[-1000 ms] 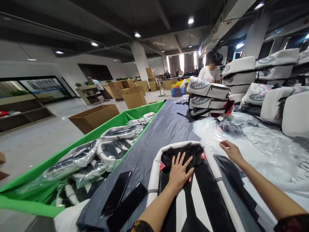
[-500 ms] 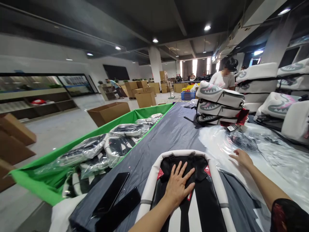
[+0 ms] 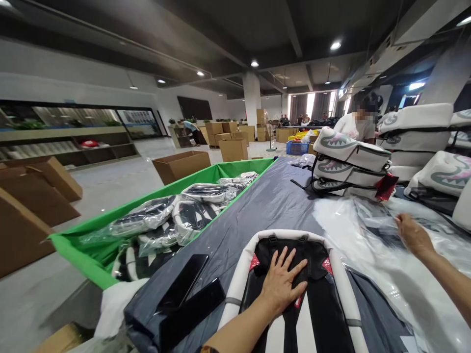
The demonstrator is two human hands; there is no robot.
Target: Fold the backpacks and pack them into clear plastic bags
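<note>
A white-and-black backpack (image 3: 324,314) lies with its black side up on the grey-covered table, close in front of me. My left hand (image 3: 283,282) rests flat on its upper part, fingers spread and holding nothing. To the right is a pile of clear plastic bags (image 3: 353,240). Over that pile my right hand (image 3: 412,235) has its fingers pinched on the edge of one clear bag, which is slightly raised. Beyond the bags stands a stack of white backpacks (image 3: 349,152) with printed shark mouths, a red tag hanging from it.
A green fabric bin (image 3: 79,255) along the table's left side holds several bagged backpacks. Two dark, flat phone-like objects (image 3: 191,314) lie by the table's left edge. A co-worker (image 3: 355,125) stands behind the stack. Cardboard boxes (image 3: 180,164) stand on the floor.
My right hand has gone from loosely open above the plastic pile to pinching a bag's edge and lifting it a little. The view has turned left; my left hand stays on the backpack.
</note>
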